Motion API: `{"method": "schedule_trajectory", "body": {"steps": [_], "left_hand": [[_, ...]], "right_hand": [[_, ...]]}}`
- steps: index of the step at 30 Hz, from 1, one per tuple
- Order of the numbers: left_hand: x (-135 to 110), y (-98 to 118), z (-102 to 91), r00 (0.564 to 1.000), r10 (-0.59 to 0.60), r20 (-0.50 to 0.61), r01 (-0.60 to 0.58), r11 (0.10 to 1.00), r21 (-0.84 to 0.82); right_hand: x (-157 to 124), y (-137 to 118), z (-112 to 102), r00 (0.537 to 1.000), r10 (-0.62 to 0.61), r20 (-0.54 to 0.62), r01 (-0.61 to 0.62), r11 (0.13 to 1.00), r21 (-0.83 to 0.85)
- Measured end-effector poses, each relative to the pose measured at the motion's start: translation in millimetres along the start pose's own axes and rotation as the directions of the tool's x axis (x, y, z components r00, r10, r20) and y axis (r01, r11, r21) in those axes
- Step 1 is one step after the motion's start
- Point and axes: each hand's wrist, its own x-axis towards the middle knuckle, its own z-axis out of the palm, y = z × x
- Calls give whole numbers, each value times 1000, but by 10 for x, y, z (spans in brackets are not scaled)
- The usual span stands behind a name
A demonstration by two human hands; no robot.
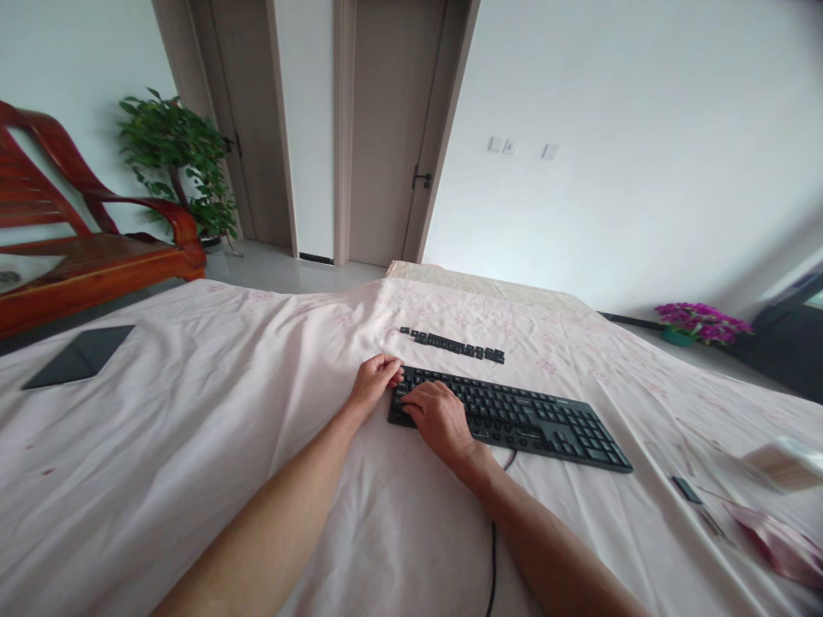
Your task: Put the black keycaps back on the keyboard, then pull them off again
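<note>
A black computer keyboard [566, 424] lies at a slant on the cloth, and its near row shows bare sockets where keycaps are off. My left hand [378, 381] is closed at the keyboard's far left corner, thumb and forefinger pinched against the edge. Over the left end of the keys, my right hand [441, 420] is bent down with thumb and fingers drawn together on the keys. Whatever sits between those fingertips is hidden. Beyond the keyboard, loose black keycaps [447, 344] are laid out in rows.
A pink-white cloth [309, 514] covers the surface. A dark tablet-like slab [81, 356] lies at left. On the right are a clear box of cotton swabs [788, 463], tweezers [715, 524], a small dark piece [687, 489] and pink fabric [777, 540]. A cable [494, 548] runs toward me.
</note>
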Motion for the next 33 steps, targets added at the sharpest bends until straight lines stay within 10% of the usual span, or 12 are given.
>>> {"method": "schedule_trajectory", "body": {"steps": [18,33], "left_hand": [[36,-55,-30,1000,10,14,-11,1000,7],[28,-37,-10,1000,4,-5,-4,1000,13]], "right_hand": [[24,64,44,992,123,-27,-114,967,226],[1,7,47,999,-27,-32,30,994,104]]}}
